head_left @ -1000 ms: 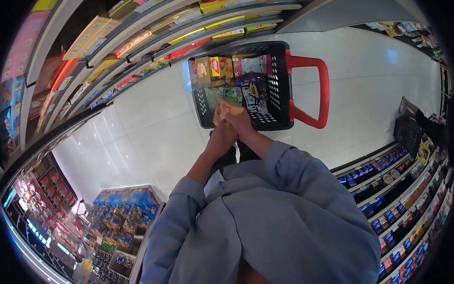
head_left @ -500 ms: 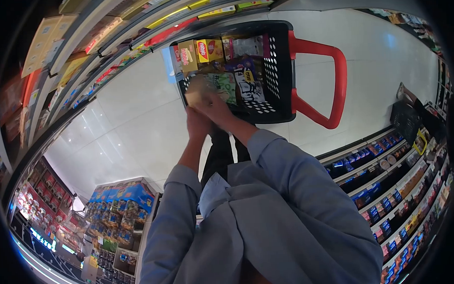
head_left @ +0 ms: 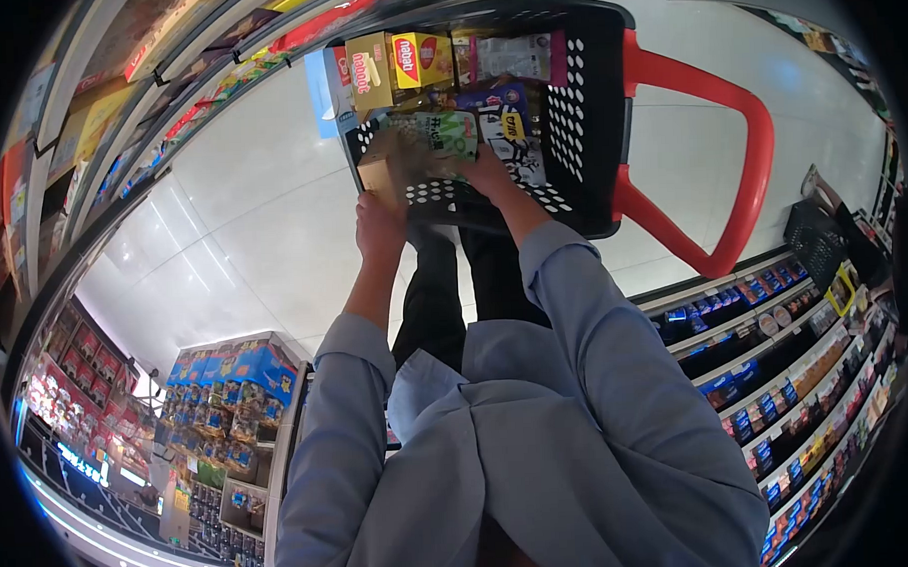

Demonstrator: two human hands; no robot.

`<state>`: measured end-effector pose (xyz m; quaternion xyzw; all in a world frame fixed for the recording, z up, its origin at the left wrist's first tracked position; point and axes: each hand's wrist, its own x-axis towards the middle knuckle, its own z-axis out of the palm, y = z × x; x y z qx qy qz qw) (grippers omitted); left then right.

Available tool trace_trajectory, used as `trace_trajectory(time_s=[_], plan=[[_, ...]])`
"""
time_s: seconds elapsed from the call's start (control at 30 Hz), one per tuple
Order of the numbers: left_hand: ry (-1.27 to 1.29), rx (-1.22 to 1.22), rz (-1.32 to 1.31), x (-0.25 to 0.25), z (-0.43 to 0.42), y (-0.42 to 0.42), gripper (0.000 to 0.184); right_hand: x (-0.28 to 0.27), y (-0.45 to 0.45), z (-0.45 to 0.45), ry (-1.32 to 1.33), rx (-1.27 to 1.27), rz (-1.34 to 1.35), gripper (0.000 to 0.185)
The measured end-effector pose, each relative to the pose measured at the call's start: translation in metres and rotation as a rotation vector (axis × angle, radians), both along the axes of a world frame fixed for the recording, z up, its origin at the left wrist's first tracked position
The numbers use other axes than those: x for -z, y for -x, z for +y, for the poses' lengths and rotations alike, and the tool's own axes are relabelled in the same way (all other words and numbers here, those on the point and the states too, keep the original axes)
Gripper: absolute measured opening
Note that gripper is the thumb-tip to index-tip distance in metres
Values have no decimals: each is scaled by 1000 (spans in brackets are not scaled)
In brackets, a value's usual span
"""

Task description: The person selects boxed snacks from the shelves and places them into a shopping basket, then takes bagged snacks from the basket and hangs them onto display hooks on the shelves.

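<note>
A black basket (head_left: 620, 108) with a large red handle (head_left: 759, 153) stands in front of my legs. My left hand (head_left: 380, 224) is closed on a tan box (head_left: 378, 172) at the basket's near left corner. Inside the basket, my right hand (head_left: 487, 172) touches the near edge of a green snack bag (head_left: 451, 134); its fingertips are partly hidden. A yellow and red box (head_left: 421, 61), a beige box (head_left: 370, 70), a clear-fronted bag with a magenta edge (head_left: 511, 58) and a blue and white bag (head_left: 509, 132) also lie in the basket.
Stocked shelves (head_left: 157, 84) run along the upper left, close to the basket. More shelves (head_left: 778, 392) stand at the lower right. A display of blue-topped goods (head_left: 227, 376) is at the lower left. Another person's leg and a dark basket (head_left: 815, 241) are at the right.
My hands have moved apart, the left with the tan box to the basket's near left corner, the right onto the bags. The basket appears larger and higher in view.
</note>
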<state>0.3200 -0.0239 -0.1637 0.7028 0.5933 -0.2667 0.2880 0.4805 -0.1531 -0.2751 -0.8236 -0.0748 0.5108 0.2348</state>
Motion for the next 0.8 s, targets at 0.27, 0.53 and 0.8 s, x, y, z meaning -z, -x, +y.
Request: trace_trajectory(time_s=[0.27,0.53,0.8], plan=[[85,64,170,-9,19,0,64,-23,-8,20,-93,-148,-141,29],[73,169,169,-8,33,-2,42,-199,-61,-10,-327,-131,-413,17],[64,161,85,-28,27,-11,41,-243,-104,-41,-91,-177,-600,19]])
